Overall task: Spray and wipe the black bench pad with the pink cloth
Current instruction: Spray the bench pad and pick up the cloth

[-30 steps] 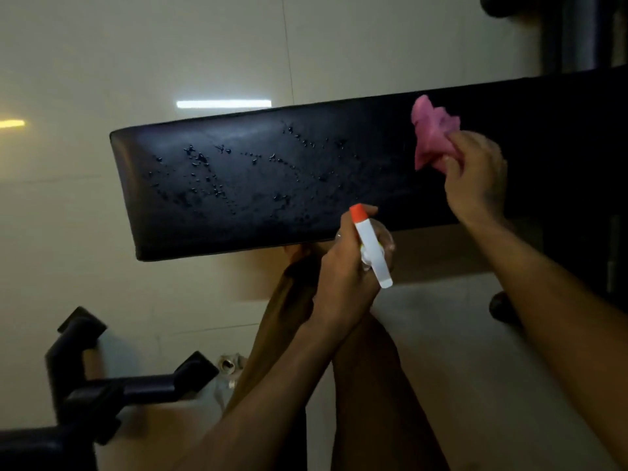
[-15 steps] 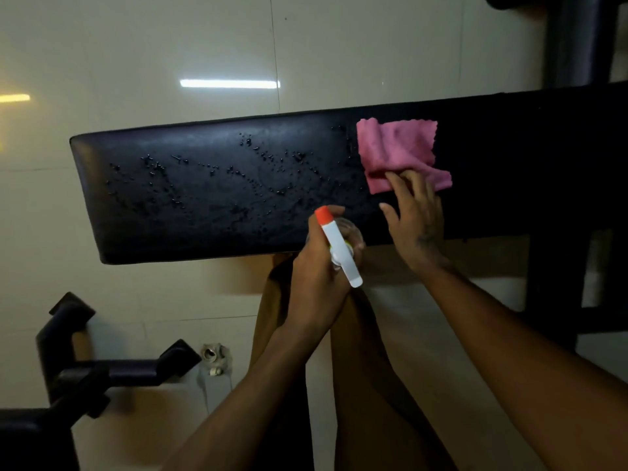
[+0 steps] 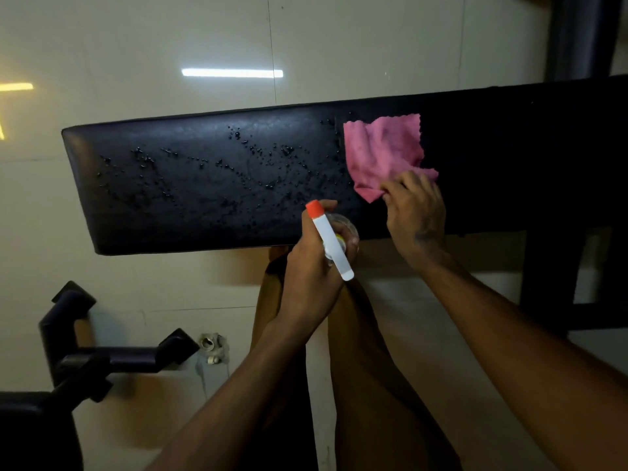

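The black bench pad (image 3: 204, 185) runs across the view, its left and middle surface dotted with spray droplets. A pink cloth (image 3: 382, 151) lies spread flat on the pad right of the droplets. My right hand (image 3: 416, 212) pinches the cloth's near corner against the pad. My left hand (image 3: 312, 266) is wrapped around a spray bottle (image 3: 331, 244) with a white head and orange nozzle, held at the pad's near edge with the nozzle aimed toward the pad.
Glossy cream floor tiles (image 3: 170, 45) lie beyond and under the bench. Black metal gym equipment (image 3: 102, 362) stands at lower left, and a dark frame post (image 3: 577, 35) rises at upper right. My legs (image 3: 356, 368) are below the pad.
The cloth went from bunched in my right hand to spread flat on the pad; my right hand slid back to its near corner. My left hand has kept its grip on the bottle.
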The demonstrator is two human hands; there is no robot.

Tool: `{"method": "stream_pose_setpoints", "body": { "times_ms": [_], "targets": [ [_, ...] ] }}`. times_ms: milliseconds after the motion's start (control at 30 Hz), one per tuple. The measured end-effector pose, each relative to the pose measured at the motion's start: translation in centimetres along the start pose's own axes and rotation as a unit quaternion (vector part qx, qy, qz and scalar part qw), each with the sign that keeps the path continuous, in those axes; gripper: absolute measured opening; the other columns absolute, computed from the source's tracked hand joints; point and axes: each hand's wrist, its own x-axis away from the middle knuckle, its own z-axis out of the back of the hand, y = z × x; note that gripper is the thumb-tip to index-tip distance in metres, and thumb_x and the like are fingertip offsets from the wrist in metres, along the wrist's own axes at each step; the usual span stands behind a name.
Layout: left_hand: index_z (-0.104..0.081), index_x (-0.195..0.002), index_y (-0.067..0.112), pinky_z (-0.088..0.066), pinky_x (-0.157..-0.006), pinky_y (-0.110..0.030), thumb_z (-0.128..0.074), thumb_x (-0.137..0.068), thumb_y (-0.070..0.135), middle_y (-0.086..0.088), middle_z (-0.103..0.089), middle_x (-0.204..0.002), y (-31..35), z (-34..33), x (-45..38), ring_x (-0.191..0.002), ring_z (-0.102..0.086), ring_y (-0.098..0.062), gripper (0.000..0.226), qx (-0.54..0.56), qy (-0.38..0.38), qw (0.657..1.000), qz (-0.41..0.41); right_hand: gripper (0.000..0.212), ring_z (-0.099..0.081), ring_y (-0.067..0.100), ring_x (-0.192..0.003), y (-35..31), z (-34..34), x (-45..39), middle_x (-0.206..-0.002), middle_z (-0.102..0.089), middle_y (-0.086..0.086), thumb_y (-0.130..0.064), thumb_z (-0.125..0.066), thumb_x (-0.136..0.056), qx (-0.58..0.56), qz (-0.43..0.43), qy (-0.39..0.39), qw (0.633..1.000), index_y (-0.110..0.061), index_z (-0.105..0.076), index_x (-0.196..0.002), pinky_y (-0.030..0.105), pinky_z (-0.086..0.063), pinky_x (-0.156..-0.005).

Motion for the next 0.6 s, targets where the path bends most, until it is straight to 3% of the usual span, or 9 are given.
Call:
{"method": "stream_pose_setpoints", "body": {
  "times_ms": [133,233,300,367,433,500,533,600],
  "targets": [
    [-0.043,-0.133,-0.004,-0.043,-0.093,-0.008,-0.067,-0.093,-0.002,0.036,-0.057,-0.113,0.6,0.5,0.1,-0.107,-0.059,0.008,0.047,0.013,0.0,1.0,0.008,0.035,-0.054,0.028,-0.11,-0.5,0.9,1.7,-0.114,-0.06,0.01,-0.008,-0.066,-0.09,-0.092,-0.037,-0.088,0.991,-0.012,-0.067,-0.124,0.04,-0.046,-0.092],
    [-0.026,-0.151,0.01,-0.048,-0.093,-0.014,-0.067,-0.096,0.009,0.009,-0.068,-0.112,1.0,1.6,0.2,-0.108,-0.067,-0.006,0.069,0.049,0.01,0.997,0.056,0.068,-0.047,0.016,-0.127,-2.7,2.7,2.4,-0.141,-0.047,0.003,-0.02,-0.075,-0.085,-0.27,-0.017,-0.148,0.951,-0.026,-0.047,-0.147,0.033,-0.048,-0.098],
    [-0.024,-0.153,0.015,-0.049,-0.097,-0.019,-0.07,-0.095,0.015,0.003,-0.064,-0.127,0.9,2.7,0.2,-0.119,-0.062,-0.004,0.074,0.066,0.038,0.993,0.086,0.091,-0.04,0.014,-0.139,-4.9,4.2,3.0,-0.153,-0.036,-0.002,-0.025,-0.079,-0.08,-0.34,0.04,-0.219,0.914,-0.037,-0.028,-0.155,0.029,-0.043,-0.105],
    [-0.024,-0.154,0.015,-0.047,-0.107,-0.025,-0.071,-0.093,0.017,-0.002,-0.051,-0.146,0.6,3.9,0.1,-0.136,-0.049,-0.007,0.076,0.079,0.051,0.991,0.099,0.104,-0.037,0.009,-0.141,-7.2,5.2,3.4,-0.156,-0.031,-0.004,-0.022,-0.082,-0.078,-0.363,0.081,-0.269,0.888,-0.036,-0.019,-0.159,0.024,-0.04,-0.107],
    [-0.024,-0.155,0.01,-0.042,-0.106,-0.013,-0.071,-0.093,0.018,0.009,-0.046,-0.152,-0.3,5.3,-0.1,-0.137,-0.043,0.001,0.078,0.063,0.054,0.991,0.106,0.103,-0.036,0.003,-0.142,-9.8,6.0,3.3,-0.158,-0.027,-0.005,-0.018,-0.079,-0.08,-0.392,0.095,-0.308,0.861,-0.03,-0.016,-0.161,0.018,-0.038,-0.108],
    [-0.022,-0.154,0.003,-0.04,-0.088,0.003,-0.071,-0.094,0.012,0.045,-0.052,-0.125,-1.9,6.8,-0.3,-0.113,-0.049,0.023,0.078,0.04,0.043,0.993,0.099,0.098,-0.031,0.002,-0.145,-12.6,6.3,2.5,-0.161,-0.023,-0.005,-0.02,-0.071,-0.08,-0.419,0.093,-0.327,0.842,-0.029,-0.016,-0.16,0.017,-0.035,-0.11],
    [-0.02,-0.154,-0.001,-0.039,-0.081,0.005,-0.07,-0.093,0.008,0.057,-0.048,-0.109,-2.8,7.6,-0.3,-0.101,-0.049,0.03,0.079,0.031,0.029,0.994,0.097,0.097,-0.026,0.005,-0.148,-13.8,6.2,1.9,-0.163,-0.02,-0.004,-0.021,-0.068,-0.079,-0.422,0.097,-0.332,0.838,-0.029,-0.016,-0.16,0.024,-0.033,-0.114],
    [-0.017,-0.155,0.002,-0.046,-0.076,-0.002,-0.068,-0.093,0.005,0.061,-0.045,-0.1,-4.2,9.3,-0.6,-0.094,-0.052,0.029,0.08,0.016,0.003,0.995,0.098,0.097,-0.016,0.011,-0.153,-16.1,5.5,0.7,-0.166,-0.014,-0.002,-0.027,-0.069,-0.079,-0.398,0.114,-0.332,0.847,-0.029,-0.016,-0.16,0.043,-0.028,-0.12]
  ]
}}
